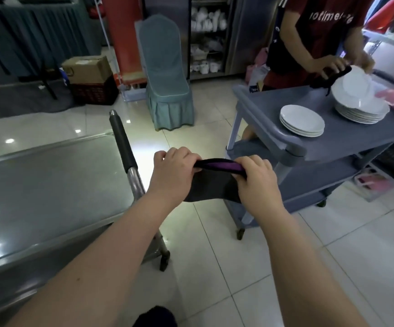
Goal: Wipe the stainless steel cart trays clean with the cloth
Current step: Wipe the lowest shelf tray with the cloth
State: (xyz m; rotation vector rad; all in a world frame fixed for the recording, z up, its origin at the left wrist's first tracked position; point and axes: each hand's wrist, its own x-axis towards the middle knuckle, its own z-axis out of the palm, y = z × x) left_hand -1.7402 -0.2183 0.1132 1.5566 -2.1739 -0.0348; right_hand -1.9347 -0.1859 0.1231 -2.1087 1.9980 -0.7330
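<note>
A dark cloth point(211, 185) with a purple inner side hangs between my hands over the tiled floor. My left hand point(176, 172) pinches its upper left edge. My right hand point(256, 179) pinches the upper right edge, so the top edge is stretched between them. The stainless steel cart tray point(49, 185) lies to the left, its top surface bare and shiny. Its handle point(123, 142), with a black grip, runs just left of my left hand. The cloth does not touch the tray.
A grey plastic cart point(347, 142) stands at the right with two stacks of white plates point(301, 120). A person in a red shirt point(318, 38) wipes a plate point(356, 83) there. A covered chair point(165, 74), a cardboard box point(87, 69) and a crockery shelf point(206, 36) stand behind.
</note>
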